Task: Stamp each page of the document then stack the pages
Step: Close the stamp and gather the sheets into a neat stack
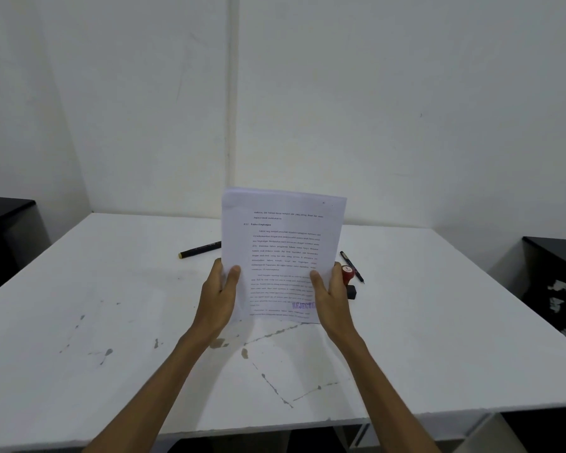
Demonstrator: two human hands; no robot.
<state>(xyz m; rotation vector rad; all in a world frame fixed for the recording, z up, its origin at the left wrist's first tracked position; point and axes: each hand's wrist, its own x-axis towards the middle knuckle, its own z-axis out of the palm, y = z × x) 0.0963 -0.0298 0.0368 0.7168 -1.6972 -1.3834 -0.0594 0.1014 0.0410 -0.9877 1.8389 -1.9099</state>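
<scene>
**Both hands hold the pages upright above the surface**

Left hand (219, 289): clamped on the left edge of the pages (283, 253), thumb on the printed face, fingers behind and out of sight.

Right hand (329, 289): clamped on the right edge of the same pages, thumb on the front, fingers wrapped behind. The two hands sit at about the same height, one at each side, both forearms reaching in from the bottom of the frame.

Pages: centre of frame, held near upright and facing the camera, lower edge close to the surface (111, 289); whether it touches cannot be told. Several sheets show at the top edge, slightly fanned. Front sheet carries printed text and a purple "REJECTED" stamp mark (303, 305) at lower right, partly covered by the right hand.

Just right of the right hand: a stamp (348, 279) with a red handle and black base, on the surface, partly hidden by the hand. A black pen (352, 267) lies just beside it, further right.

Left of the pages: a black marker (199, 250) lying on the surface, its right end hidden behind the paper.

Surface: white, scuffed, chipped in places towards the lower centre. White wall (406, 109) behind. Dark furniture (4, 230) at the left and right edges of frame.
</scene>
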